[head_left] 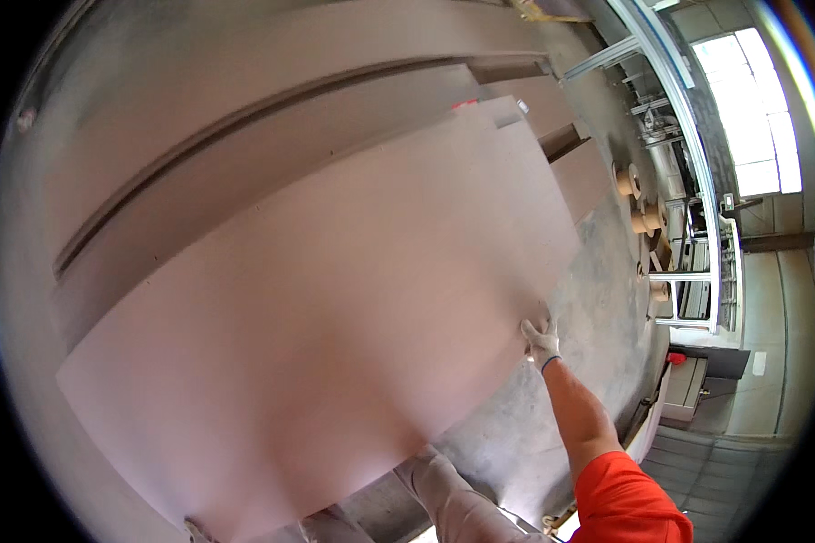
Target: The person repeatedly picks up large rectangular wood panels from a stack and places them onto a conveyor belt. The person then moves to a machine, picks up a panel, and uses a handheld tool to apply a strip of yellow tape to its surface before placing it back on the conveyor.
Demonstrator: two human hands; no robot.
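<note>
A large brownish cardboard sheet (335, 271) fills most of the view, spreading out in front of my legs. My right hand (540, 342), in a pale glove with a blue cuff edge, grips its right near edge, the thumb lying over the top face. At the sheet's lower left corner only a small part of my left hand (196, 528) shows, closed at the edge; most of it is cut off by the picture's rim. The sheet's near edge passes over my trouser legs (453, 498).
More flat cardboard (272, 118) lies beyond the sheet. On the grey concrete floor (598, 299) to the right stand several brown rolls (647, 217), beside a light metal frame (697, 172). A grey cabinet (685, 389) and a bright window (750, 109) are farther right.
</note>
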